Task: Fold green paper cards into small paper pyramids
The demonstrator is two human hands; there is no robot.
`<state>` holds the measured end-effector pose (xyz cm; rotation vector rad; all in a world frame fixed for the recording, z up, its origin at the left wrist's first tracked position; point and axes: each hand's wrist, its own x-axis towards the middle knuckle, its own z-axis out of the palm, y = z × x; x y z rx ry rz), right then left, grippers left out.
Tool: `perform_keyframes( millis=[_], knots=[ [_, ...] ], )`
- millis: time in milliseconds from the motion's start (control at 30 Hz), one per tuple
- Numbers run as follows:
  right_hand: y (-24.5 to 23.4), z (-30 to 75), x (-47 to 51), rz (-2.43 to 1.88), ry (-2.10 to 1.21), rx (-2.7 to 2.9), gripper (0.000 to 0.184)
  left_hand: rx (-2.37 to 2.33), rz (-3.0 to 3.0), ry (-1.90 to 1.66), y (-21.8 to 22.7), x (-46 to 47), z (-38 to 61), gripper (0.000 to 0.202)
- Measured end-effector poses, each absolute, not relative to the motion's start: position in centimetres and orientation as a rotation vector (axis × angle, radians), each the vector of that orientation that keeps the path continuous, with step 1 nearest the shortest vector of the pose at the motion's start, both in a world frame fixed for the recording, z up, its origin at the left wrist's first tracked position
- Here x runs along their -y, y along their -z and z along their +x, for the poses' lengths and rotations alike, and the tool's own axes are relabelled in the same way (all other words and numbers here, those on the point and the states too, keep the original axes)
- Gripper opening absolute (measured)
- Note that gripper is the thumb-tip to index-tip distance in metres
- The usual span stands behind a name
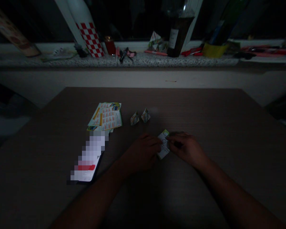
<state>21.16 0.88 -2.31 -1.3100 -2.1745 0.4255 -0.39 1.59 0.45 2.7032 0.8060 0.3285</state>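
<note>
A small folded printed paper (pixel 165 150), white with a green corner, lies on the table between my hands. My left hand (pixel 143 152) has its fingers bent together over the paper's left edge, holding it. At the right edge my right hand (pixel 187 149) pinches with thumb and forefinger, its other fingers curled. Just beyond stand two small pointed folded-paper pieces (pixel 134 118), the right one (pixel 146 115) close beside the other. A fanned pile of printed paper slips (pixel 107 116) lies farther left. The dim light hides the detail of my fingertips.
A lit phone (pixel 89 159), its screen blurred, lies left of my left forearm. Behind the brown table (pixel 205 108), a speckled sill (pixel 138 65) carries a red-and-white checked bottle (pixel 90 38), a dark bottle (pixel 175 39), a yellow holder (pixel 213 51) and small clutter.
</note>
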Motion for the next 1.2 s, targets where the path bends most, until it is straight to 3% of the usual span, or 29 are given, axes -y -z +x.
perform_keyframes(
  millis=[467, 800, 1200],
  knots=[
    [2.41, 21.15, -0.84, -1.242, -0.353, 2.258, 0.011, -0.802, 2.623, -0.338, -0.49, -1.8, -0.46, 0.029],
    [2.58, 21.57, -0.91, -1.25, -0.412, 2.267, 0.019, -0.796, 2.627, -0.352, -0.71, -1.73, -0.83, 0.029],
    [2.68, 21.62, -0.83, -1.249, -0.417, 2.257, 0.019, -0.827, 2.561, -0.44, -0.62, -2.24, -1.22, 0.014]
  ],
)
